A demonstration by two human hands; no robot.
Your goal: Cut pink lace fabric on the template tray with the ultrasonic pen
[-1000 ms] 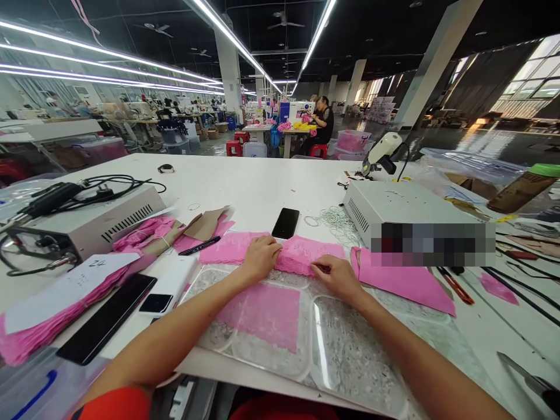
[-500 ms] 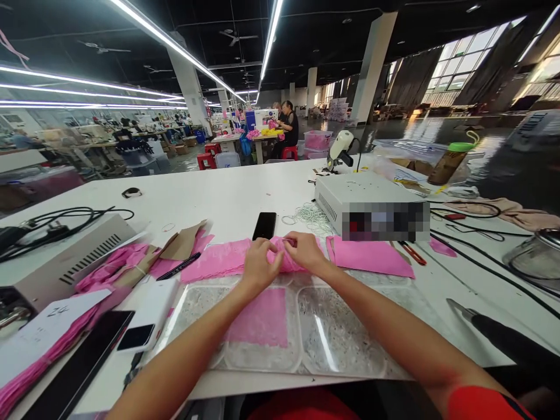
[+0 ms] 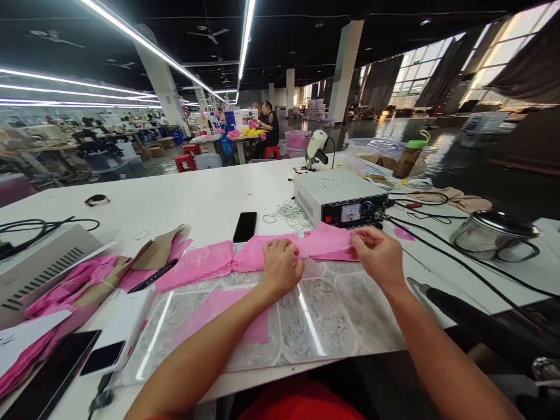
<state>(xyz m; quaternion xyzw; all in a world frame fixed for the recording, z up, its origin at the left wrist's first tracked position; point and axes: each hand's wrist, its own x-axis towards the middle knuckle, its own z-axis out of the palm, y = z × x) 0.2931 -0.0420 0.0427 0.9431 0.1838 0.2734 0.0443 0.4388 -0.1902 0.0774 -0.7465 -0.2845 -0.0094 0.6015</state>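
Observation:
My right hand (image 3: 380, 256) pinches the right end of a thin pink fabric piece (image 3: 330, 238), which is stretched out sideways over the pieces beneath. My left hand (image 3: 282, 267), fingers curled, holds the pink fabric down at the middle pile (image 3: 248, 254). Left of it lies a neat stack of pink fabric pieces (image 3: 196, 265) with ragged edges. A single flat pink piece (image 3: 256, 321) rests on the clear plastic sheet (image 3: 312, 344) in front of me, partly covered by my left forearm.
Behind my hands are a black phone (image 3: 245, 226), a tangle of pale elastic loops (image 3: 292, 214) and a grey control box (image 3: 341, 189). A black-handled tool (image 3: 464, 312) lies at right, near a lidded glass pot (image 3: 485, 236). A pen (image 3: 153, 275) and a white device (image 3: 116, 332) lie left.
My right hand has moved right, drawing the pink fabric piece out sideways. My left hand has stayed at the middle pile. The view has turned to the right.

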